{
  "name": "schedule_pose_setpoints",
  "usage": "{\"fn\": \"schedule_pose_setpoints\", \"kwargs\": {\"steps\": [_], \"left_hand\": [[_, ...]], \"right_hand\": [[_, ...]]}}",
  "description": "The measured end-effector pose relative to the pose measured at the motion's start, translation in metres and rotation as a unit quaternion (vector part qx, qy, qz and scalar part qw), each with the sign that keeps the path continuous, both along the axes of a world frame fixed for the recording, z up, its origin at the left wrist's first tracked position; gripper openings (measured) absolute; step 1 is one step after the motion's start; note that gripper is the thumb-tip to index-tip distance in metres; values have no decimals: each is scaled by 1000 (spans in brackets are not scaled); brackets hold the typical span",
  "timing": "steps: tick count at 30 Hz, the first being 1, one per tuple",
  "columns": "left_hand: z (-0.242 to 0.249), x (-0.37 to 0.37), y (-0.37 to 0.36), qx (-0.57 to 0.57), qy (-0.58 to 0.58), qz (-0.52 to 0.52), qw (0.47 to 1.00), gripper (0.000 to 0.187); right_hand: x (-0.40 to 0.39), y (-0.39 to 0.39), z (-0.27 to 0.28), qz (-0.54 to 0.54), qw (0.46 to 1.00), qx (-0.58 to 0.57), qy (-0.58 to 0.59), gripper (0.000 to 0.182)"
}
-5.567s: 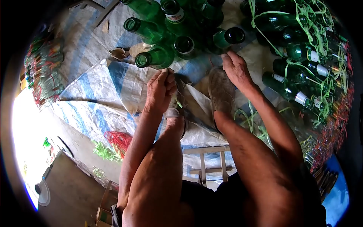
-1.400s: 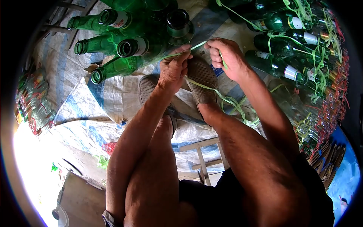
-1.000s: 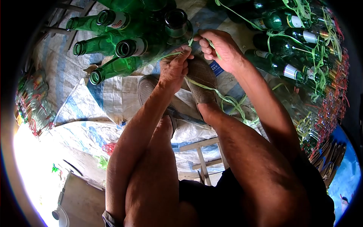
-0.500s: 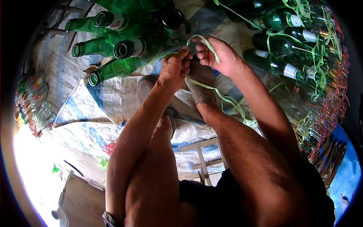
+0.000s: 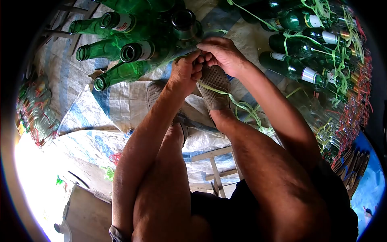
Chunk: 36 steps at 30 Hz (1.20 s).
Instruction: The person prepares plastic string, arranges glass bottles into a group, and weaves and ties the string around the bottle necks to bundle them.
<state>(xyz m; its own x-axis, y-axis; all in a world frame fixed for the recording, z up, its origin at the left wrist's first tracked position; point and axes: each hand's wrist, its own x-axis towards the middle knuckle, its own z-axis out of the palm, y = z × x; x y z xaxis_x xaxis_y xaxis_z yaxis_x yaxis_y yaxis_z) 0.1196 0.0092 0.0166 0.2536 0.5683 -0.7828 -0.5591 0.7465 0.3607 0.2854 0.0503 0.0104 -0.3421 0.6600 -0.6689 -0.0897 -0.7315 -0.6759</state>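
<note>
Green glass bottles [image 5: 135, 74] stand bunched together at the upper left, their open mouths towards me. Beside the bunch, my left hand [image 5: 186, 71] is closed on a pale green plastic string [image 5: 221, 92], which trails down past my shoe. My right hand [image 5: 222, 53] meets it fingertip to fingertip, closed in a pinch on the string. A short string end [image 5: 220, 31] sticks out above the right hand. The fingers hide the spot where the strands meet. One strand runs from the left hand along the bottles' side.
More green bottles [image 5: 296, 48], tied with green string, lie at the upper right. Clear bottles [image 5: 40, 109] with red ties are at the far left. Woven plastic sheeting [image 5: 125, 105] covers the ground around my shoes [image 5: 215, 82]. A wooden stool frame [image 5: 217, 173] is below.
My right hand has moved left and closed in against my left hand. The string loop that arched over its fingers has been drawn down, leaving an end pointing up behind. The bottles have barely moved.
</note>
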Motion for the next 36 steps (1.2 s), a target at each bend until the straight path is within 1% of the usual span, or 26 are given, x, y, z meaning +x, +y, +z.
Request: {"fn": "schedule_pose_setpoints", "kwargs": {"steps": [8, 10, 17, 20, 23, 26, 27, 29, 31, 33, 34, 36], "left_hand": [[1, 0, 3, -2, 23, -5, 1000, 26], [2, 2, 5, -8, 36, 1, 999, 26], [-3, 2, 9, -16, 47, 0, 999, 23], [-5, 2, 10, -28, 46, -1, 999, 20], [-4, 2, 10, -32, 42, -15, 999, 17], [-3, 0, 10, -37, 36, -29, 998, 16], [-3, 0, 10, -38, 34, -31, 998, 16], [-2, -2, 11, -37, 30, -35, 998, 15], [-2, -3, 11, -34, 25, -38, 998, 15], [-3, -4, 10, -25, 20, -43, 999, 16], [-2, -5, 10, -20, 17, -45, 999, 16], [-2, -4, 9, -22, 16, -45, 999, 17]], "right_hand": [[-1, -4, 3, -28, 999, -19, 8, 18], [-3, -5, 4, -39, 999, -22, 2, 15], [-6, -8, 6, -73, 997, -12, 35, 18], [-4, -8, 9, -77, 996, -11, 43, 16], [6, -2, 9, -1, 999, 45, 26, 18], [7, 3, 24, 121, 982, 86, -112, 21], [8, 3, 14, 139, 967, 172, -130, 22], [5, 4, -2, 171, 911, 338, -161, 23], [11, 2, -4, 221, 884, 341, -232, 18], [15, 0, 1, 259, 855, 344, -288, 20], [19, -3, 1, 271, 838, 358, -311, 24], [25, -7, 1, 283, 833, 341, -330, 23]]}}
